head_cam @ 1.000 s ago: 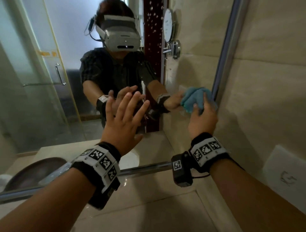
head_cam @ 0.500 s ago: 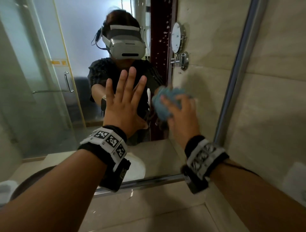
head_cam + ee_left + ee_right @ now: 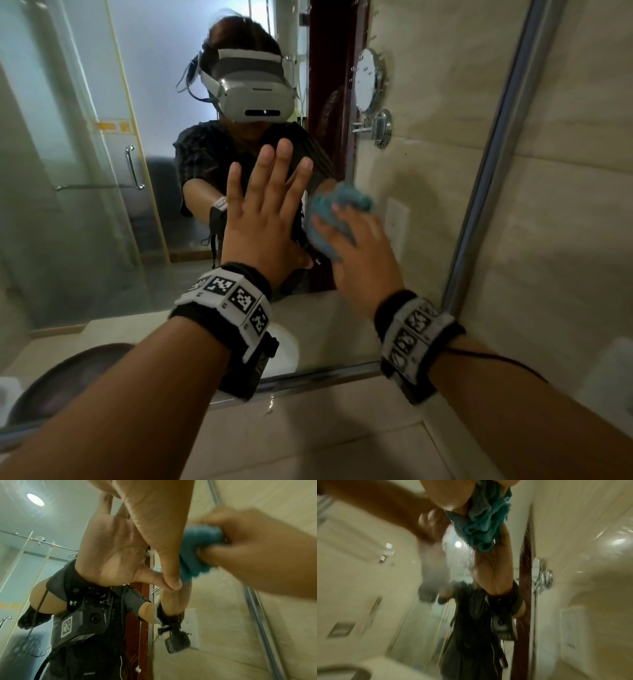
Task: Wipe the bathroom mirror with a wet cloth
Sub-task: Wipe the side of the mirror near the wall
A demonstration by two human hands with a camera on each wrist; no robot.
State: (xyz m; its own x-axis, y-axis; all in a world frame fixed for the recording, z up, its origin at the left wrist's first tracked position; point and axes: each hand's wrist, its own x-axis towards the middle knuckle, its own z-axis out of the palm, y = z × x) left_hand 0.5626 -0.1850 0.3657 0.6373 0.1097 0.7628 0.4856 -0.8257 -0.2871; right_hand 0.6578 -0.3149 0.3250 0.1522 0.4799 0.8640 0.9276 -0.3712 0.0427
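Observation:
The bathroom mirror fills the wall ahead inside a metal frame. My left hand lies flat on the glass with straight, spread fingers; the left wrist view shows its thumb meeting its own reflection. Just to its right, my right hand grips a bunched blue cloth and presses it against the glass. The cloth shows beside the thumb in the left wrist view. In the blurred right wrist view the cloth bulges out below the right hand.
A beige countertop runs below the mirror's lower frame. A tiled wall stands close on the right, with a white socket plate. Reflected in the glass are a person with a headset, a glass shower door, a round wall mirror and a dark basin.
My right hand has swept the cloth leftward from the mirror's right edge to beside my left hand. The left hand has stayed flat on the glass.

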